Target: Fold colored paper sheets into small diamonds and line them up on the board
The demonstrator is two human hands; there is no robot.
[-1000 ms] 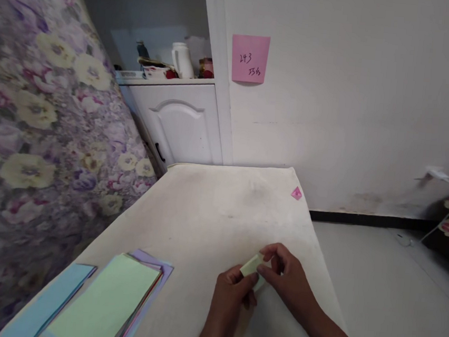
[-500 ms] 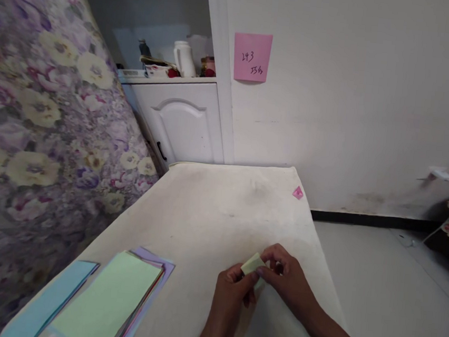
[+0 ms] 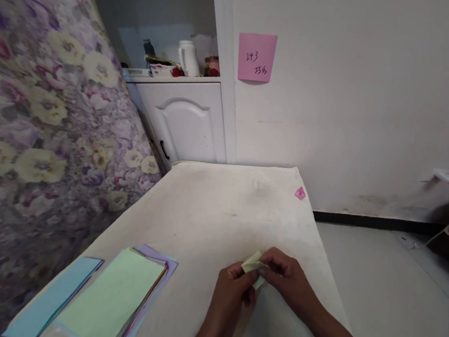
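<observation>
Small green paper [image 3: 251, 263] partly hidden by fingers [image 3: 247, 282], its exact shape hard to tell, paper stack [image 3: 115, 293] cut off below

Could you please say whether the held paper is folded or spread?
Folded: the green paper forms a small piece with an angled flap.

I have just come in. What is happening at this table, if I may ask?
A person's left hand and right hand together hold a small, pale green paper, which looks folded, with the fingers pinching it. On the table, to the left, lies a paper stack with a light green sheet on top, and blue paper beside it. A small pink paper piece lies near the far right corner.
</observation>
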